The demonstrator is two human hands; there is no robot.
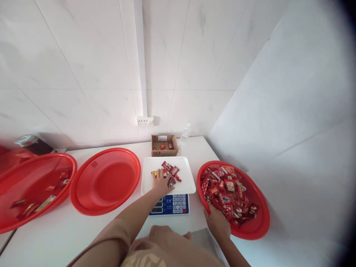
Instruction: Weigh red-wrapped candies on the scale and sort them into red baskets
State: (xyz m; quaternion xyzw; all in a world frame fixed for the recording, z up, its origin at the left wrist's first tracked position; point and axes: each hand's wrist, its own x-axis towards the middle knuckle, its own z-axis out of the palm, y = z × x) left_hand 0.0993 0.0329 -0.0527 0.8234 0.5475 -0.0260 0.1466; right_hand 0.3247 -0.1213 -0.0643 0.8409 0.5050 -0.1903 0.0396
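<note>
My left hand (pixel 160 182) lies on the white tray (pixel 150 167) of a scale, fingers spread over a small pile of red candy packets (pixel 172 172). My right hand (pixel 217 222) rests at the near rim of a red basin (pixel 261 222) heaped with red candy packets (pixel 226 189). Its fingers curl over the rim; I cannot make out anything held. The scale's blue keypad (pixel 175 204) shows below the tray.
An empty red basket (pixel 105 180) sits left of the scale. Further left, another red basket (pixel 33 185) holds several packets. A small cardboard box (pixel 164 144) and a clear bottle (pixel 185 133) stand against the tiled wall. A white wall closes the right side.
</note>
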